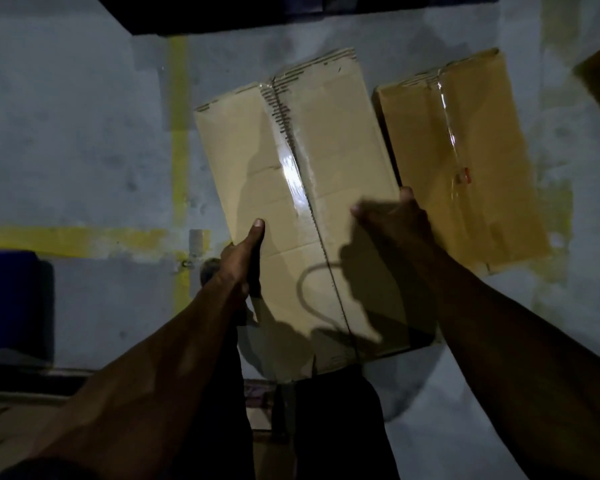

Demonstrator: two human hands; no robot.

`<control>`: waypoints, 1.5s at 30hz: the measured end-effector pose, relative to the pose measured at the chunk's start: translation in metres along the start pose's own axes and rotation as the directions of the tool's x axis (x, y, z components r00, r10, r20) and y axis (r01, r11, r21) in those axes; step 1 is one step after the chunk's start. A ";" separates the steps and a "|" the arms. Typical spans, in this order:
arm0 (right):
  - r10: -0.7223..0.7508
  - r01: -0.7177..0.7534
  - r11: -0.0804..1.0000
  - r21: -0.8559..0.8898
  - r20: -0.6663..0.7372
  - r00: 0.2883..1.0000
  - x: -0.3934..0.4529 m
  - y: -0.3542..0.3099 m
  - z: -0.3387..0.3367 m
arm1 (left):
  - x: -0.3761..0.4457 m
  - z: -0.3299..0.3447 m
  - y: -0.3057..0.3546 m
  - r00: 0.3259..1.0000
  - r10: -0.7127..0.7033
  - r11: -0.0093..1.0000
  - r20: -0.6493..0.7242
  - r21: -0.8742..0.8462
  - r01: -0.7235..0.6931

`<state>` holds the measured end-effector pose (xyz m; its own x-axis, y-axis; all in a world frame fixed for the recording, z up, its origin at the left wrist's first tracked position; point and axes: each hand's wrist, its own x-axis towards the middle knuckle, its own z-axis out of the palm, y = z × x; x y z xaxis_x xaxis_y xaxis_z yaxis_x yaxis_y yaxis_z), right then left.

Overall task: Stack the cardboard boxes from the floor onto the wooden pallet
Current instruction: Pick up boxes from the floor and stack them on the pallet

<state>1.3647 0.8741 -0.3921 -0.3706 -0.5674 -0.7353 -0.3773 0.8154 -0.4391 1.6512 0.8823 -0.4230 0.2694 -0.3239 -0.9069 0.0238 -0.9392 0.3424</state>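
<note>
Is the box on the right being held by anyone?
No, the box on the right lies alone on the floor; both the left hand and right hand grip the middle box.

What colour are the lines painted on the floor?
Yellow lines, worn and patchy, on the grey floor; the head view shows them.

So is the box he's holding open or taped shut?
Taped shut. The held box has its top flaps closed, with shiny clear tape running along the centre seam. Both hands grip its sides: left, right.
</note>
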 end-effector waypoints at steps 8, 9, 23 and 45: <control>-0.054 0.053 0.999 -0.008 -0.069 0.996 -0.040 -0.030 0.004 | -0.026 -0.023 0.022 0.997 0.082 0.990 0.005 -0.113 -0.081; -0.068 0.067 0.998 -0.019 -0.078 0.995 -0.049 -0.037 0.003 | -0.040 -0.029 0.032 0.993 0.114 0.988 -0.039 -0.098 -0.117; -0.141 0.159 0.987 0.035 -0.301 0.943 -0.244 -0.192 -0.004 | -0.199 -0.178 0.178 0.831 0.541 0.802 -0.129 0.376 -0.464; -0.524 0.519 0.849 -0.103 -0.288 0.801 -0.351 -0.531 0.174 | -0.214 -0.516 0.360 0.681 0.616 0.786 -0.395 0.260 -0.560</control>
<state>1.8428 0.6601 0.0088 -0.3438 -0.9153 -0.2098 -0.5996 0.3859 -0.7011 2.0992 0.6723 0.0207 0.5784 -0.7546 -0.3099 -0.3830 -0.5867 0.7135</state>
